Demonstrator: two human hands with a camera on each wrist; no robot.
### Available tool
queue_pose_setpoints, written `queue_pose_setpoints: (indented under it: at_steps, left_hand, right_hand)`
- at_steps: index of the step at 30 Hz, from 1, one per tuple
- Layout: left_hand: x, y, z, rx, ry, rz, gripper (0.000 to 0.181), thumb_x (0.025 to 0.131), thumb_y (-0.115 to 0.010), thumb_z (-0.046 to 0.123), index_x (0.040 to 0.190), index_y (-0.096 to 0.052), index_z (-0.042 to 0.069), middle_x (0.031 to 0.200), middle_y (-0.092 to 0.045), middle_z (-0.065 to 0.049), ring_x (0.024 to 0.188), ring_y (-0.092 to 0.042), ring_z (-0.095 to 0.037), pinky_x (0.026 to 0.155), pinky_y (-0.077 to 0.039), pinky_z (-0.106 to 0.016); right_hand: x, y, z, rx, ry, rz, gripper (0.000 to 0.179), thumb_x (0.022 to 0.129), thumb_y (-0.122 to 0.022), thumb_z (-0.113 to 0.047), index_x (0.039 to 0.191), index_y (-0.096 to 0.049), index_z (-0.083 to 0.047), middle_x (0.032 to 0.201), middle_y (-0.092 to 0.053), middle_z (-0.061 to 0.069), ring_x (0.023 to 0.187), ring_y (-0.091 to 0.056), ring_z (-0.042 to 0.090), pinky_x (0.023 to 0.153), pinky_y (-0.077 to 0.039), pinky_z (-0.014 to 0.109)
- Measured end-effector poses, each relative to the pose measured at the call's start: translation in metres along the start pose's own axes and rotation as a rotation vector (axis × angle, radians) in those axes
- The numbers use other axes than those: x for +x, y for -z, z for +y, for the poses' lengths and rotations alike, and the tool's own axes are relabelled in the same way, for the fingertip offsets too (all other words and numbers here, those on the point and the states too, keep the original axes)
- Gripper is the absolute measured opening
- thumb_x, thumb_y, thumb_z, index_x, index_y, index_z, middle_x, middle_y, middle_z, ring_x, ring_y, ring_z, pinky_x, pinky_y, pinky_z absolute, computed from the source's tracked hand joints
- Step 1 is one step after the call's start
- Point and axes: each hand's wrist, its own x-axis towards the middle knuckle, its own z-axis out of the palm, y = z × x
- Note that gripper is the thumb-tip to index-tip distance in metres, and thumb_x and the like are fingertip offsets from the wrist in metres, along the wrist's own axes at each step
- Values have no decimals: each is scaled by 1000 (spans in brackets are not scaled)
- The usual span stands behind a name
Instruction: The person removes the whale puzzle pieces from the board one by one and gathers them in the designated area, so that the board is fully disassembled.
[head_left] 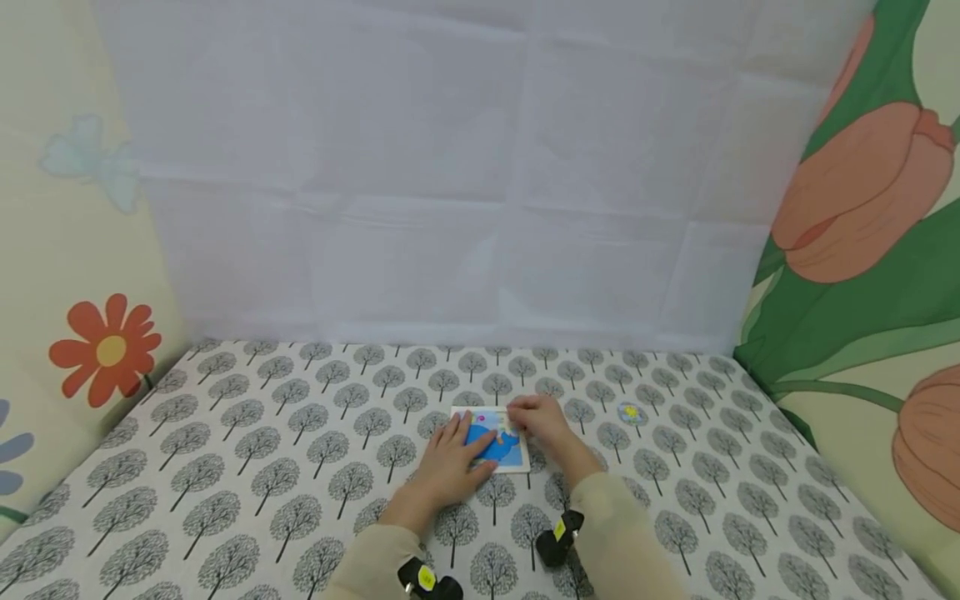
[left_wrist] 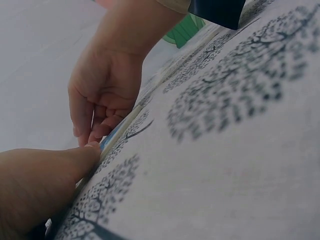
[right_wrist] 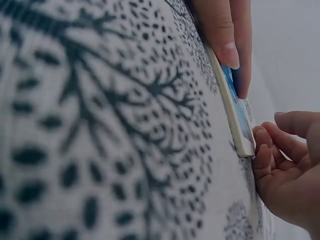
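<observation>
A small flat picture board (head_left: 513, 454) with a blue scene and a pale border lies on the cloth. Across its left part my left hand (head_left: 450, 467) rests with fingers straight and spread, the thumb along the near side. My right hand (head_left: 543, 421) is at the board's far right corner, its fingers bent over the picture. In the right wrist view, the curled fingers of the right hand (right_wrist: 292, 160) are beside the end of the board (right_wrist: 232, 110). Whether they pinch anything is hidden.
A small round disc (head_left: 632, 413) with a yellow design lies on the tree-print cloth (head_left: 247, 500), right of the board. A white sheet (head_left: 412, 167) hangs behind the table, with flower-patterned panels (head_left: 862, 333) at both sides. Black wrist devices (head_left: 558, 540) sit by the sleeves.
</observation>
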Motion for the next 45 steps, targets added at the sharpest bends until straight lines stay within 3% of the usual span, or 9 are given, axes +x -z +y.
queue_pose_setpoints:
  at_steps: [7, 13, 30, 45]
  left_hand:
    - [-2, 1, 1, 8, -6, -12, 48, 89, -43, 36, 131, -40, 13, 137, -16, -25, 125, -9, -38, 98, -12, -51]
    - [-3, -2, 1, 11, -2, -14, 47, 90, -41, 37, 131, -40, 15, 138, -16, -23, 126, -9, -37, 99, -11, -51]
    - [-3, -1, -4, -14, -2, -8, 46, 90, -43, 35, 131, -41, 14, 138, -15, -24, 126, -9, -36, 99, -12, -50]
    - [-2, -3, -5, -6, -5, 0, 46, 90, -42, 35, 130, -41, 14, 138, -15, -24, 126, -10, -35, 99, -12, -50]
  right_hand:
    - [1, -2, 4, -103, 8, 8, 14, 79, -59, -8, 90, -65, -1, 88, -60, 5, 77, -54, 16, 68, -47, 27]
    - [-1, -4, 3, -176, 58, 20, 14, 77, -61, -7, 89, -66, 0, 89, -61, 7, 86, -55, 22, 77, -45, 34]
    - [-1, -8, -1, -280, 34, 32, 14, 79, -61, -11, 90, -67, -3, 94, -59, 7, 85, -54, 22, 70, -47, 34]
    - [-2, -11, -3, -317, 27, 64, 9, 78, -62, -10, 83, -67, -5, 81, -59, 3, 75, -54, 18, 64, -47, 32]
